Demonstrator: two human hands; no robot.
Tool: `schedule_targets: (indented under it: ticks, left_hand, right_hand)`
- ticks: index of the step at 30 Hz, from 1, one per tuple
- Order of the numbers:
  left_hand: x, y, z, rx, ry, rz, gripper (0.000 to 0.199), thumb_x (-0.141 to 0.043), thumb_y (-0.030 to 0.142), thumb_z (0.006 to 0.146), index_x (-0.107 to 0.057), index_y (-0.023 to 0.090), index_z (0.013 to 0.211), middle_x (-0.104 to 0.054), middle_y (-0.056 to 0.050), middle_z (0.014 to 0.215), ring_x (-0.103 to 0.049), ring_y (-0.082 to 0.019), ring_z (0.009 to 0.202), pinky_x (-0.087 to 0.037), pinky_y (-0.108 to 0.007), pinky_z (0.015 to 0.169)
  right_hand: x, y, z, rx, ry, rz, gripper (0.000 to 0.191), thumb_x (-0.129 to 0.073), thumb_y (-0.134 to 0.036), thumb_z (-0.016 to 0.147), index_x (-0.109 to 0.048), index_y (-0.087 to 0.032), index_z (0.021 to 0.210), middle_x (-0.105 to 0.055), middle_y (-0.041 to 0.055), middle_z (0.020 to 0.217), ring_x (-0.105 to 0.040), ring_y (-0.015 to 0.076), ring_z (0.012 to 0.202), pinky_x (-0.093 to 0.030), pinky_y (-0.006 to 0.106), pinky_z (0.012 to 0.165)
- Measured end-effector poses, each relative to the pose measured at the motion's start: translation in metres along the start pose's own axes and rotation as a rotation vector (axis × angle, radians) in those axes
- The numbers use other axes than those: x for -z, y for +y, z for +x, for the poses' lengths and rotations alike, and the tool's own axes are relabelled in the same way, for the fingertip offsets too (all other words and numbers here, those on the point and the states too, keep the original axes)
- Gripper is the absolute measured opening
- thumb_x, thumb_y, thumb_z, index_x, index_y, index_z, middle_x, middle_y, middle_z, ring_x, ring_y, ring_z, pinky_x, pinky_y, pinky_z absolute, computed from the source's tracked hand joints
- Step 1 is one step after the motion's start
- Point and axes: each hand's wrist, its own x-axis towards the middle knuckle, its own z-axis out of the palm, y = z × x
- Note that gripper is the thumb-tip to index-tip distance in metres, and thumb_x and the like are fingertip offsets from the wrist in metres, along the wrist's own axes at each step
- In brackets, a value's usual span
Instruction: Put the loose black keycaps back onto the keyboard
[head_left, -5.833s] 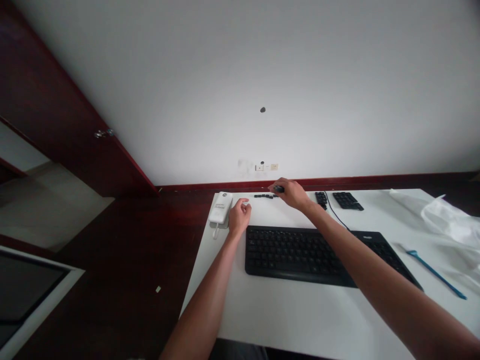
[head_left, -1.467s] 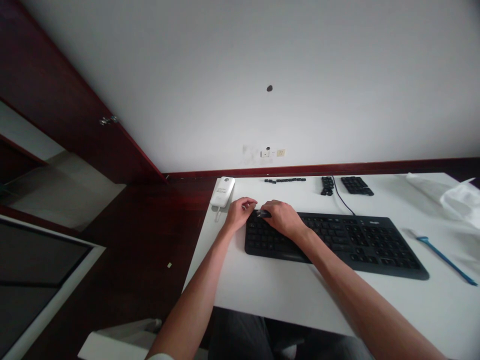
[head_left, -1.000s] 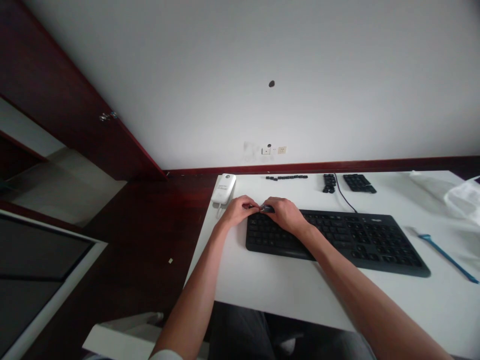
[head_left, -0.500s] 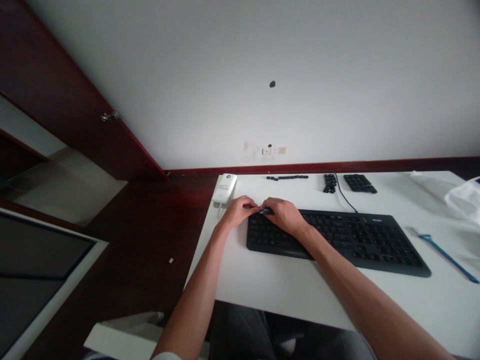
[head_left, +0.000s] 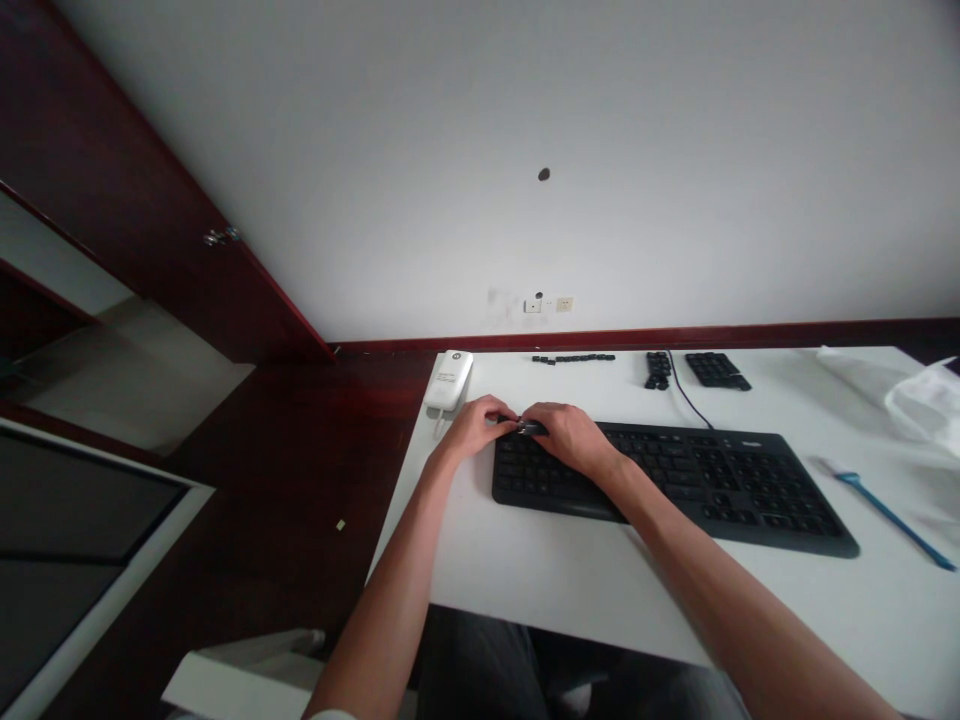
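Right hand closed round dark tool, keyboard's ten o'clock corner; left hand alongside, fingertips pinched, contents unclear.

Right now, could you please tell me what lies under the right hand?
The right hand is over the left part of the black keyboard, with a small dark object at its fingertips. The spot directly beneath the palm is covered.

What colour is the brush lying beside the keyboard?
The brush has a blue handle; head view, now.
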Motion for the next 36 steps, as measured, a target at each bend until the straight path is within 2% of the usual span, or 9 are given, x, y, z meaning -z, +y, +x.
schedule_targets:
  ticks: [13,21,30,36]
  left_hand:
    - [-0.0021,0.0048,-0.001,0.004,0.007,0.033,0.008,-0.074,0.024,0.088,-0.076,0.019,0.093,-0.072,-0.005,0.099,-0.067,-0.018,0.095,-0.053,-0.031,0.088]
    - [0.0,0.0065,-0.0023,0.003,-0.006,0.037,0.009,-0.076,0.022,0.087,-0.076,0.019,0.095,-0.072,-0.005,0.101,-0.067,-0.018,0.094,-0.054,-0.031,0.089]
    - [0.0003,0.0093,-0.0027,-0.009,-0.017,0.069,0.007,-0.073,0.019,0.089,-0.075,0.019,0.096,-0.071,-0.005,0.102,-0.067,-0.018,0.097,-0.055,-0.031,0.09]
    - [0.0002,0.0072,-0.0027,-0.009,-0.02,0.06,0.009,-0.072,0.018,0.088,-0.076,0.02,0.096,-0.071,-0.005,0.103,-0.067,-0.019,0.098,-0.055,-0.031,0.091]
  right_hand:
    - [-0.002,-0.0019,0.0025,-0.021,0.05,0.053,0.015,-0.062,-0.018,0.096,-0.075,-0.023,0.103,-0.078,0.0056,0.103,-0.072,0.0224,0.096,-0.05,0.03,0.086]
    - [0.0003,-0.0051,0.0029,-0.057,0.024,0.053,0.016,-0.062,-0.019,0.097,-0.076,-0.022,0.103,-0.078,0.0064,0.103,-0.073,0.0226,0.095,-0.05,0.03,0.086]
    - [-0.0031,-0.0017,0.0037,-0.036,0.091,0.151,0.013,-0.062,-0.021,0.097,-0.075,-0.021,0.099,-0.078,0.0066,0.1,-0.073,0.0218,0.091,-0.051,0.029,0.085]
    - [-0.0014,-0.0051,0.0031,-0.046,0.113,0.187,0.013,-0.066,-0.019,0.094,-0.075,-0.022,0.103,-0.079,0.006,0.102,-0.073,0.0231,0.093,-0.052,0.03,0.085]
